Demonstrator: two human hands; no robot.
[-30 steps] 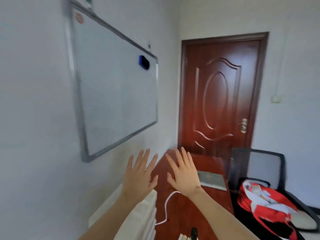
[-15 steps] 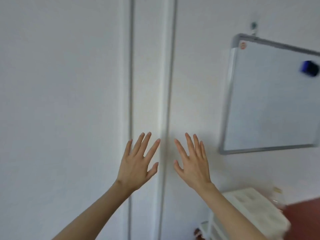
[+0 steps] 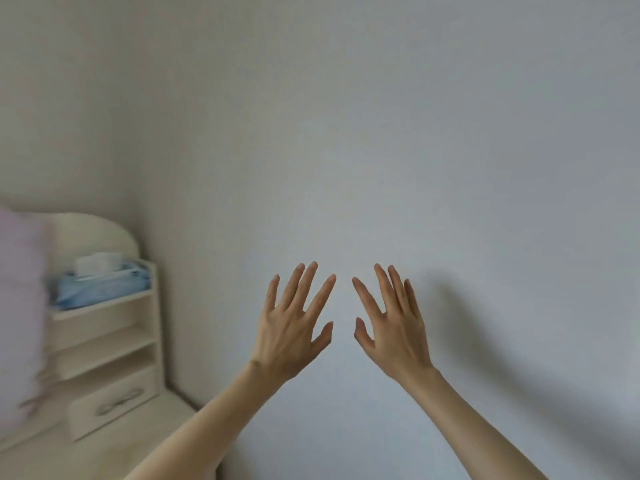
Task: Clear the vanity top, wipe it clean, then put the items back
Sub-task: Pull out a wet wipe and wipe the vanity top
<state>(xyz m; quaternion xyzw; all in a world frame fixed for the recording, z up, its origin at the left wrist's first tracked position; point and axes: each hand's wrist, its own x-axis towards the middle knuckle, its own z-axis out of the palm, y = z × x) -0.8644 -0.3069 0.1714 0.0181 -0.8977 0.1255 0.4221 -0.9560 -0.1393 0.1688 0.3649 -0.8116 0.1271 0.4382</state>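
My left hand (image 3: pixel 294 327) and my right hand (image 3: pixel 393 327) are raised side by side in front of a plain white wall, fingers spread and straight, backs toward me, holding nothing. At the lower left stands a cream vanity (image 3: pixel 104 441) with a small shelf unit (image 3: pixel 104 337) on its top. The unit's upper shelf carries folded blue cloth (image 3: pixel 100 289) with a white pack (image 3: pixel 97 265) lying on it. A small drawer (image 3: pixel 114 403) sits at the unit's base. Both hands are to the right of the vanity and apart from it.
A blurred pale pink object (image 3: pixel 19 313) fills the far left edge beside the shelf unit. A white wall (image 3: pixel 415 150) takes up most of the view, with my arms' shadow on it at the right.
The view has swung left: the door, desk and whiteboard are gone, and the vanity with its shelf unit has come in at the lower left. Both hands stay raised and spread.
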